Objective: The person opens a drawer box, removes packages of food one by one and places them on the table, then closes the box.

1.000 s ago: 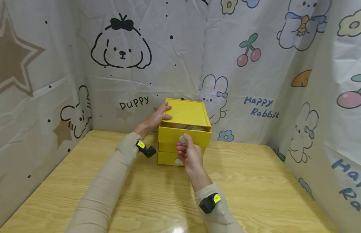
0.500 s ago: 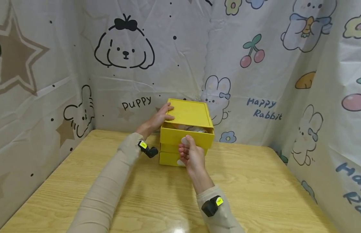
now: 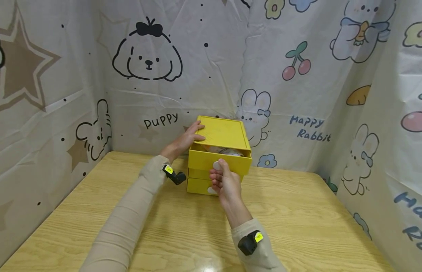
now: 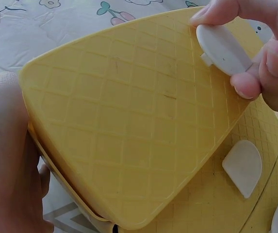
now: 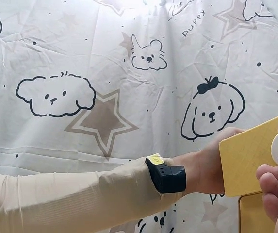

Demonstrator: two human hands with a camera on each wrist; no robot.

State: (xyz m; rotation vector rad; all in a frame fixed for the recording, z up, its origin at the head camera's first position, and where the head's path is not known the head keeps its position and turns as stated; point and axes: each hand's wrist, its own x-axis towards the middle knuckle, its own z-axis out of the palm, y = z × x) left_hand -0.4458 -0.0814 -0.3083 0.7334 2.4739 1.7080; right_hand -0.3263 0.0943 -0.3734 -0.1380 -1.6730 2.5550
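A small yellow drawer cabinet [image 3: 224,131] stands at the back of the table. Its top drawer [image 3: 197,158] sticks out toward me, and crumpled, pale contents [image 3: 226,150] show in the gap under the cabinet's top. The right hand [image 3: 228,185] pinches this drawer's white knob [image 4: 223,48] between thumb and fingers. The left hand [image 3: 183,141] rests on the cabinet's upper left edge, with its thumb and a finger spread over the top. In the left wrist view, part of that hand [image 4: 8,155] lies along the side, beyond the drawer front.
Below the top drawer, other drawer fronts carry white knobs, such as the middle knob [image 4: 244,167] and the lowest knob [image 3: 211,190]. A wood-grain table [image 3: 176,226] lies under the cabinet. Printed cloth [image 3: 211,83] hangs closely behind it and along both sides.
The top drawer has come farther out toward me with the right hand on its knob, and more of its contents show. The left hand stays on the cabinet. The head view has shifted slightly.
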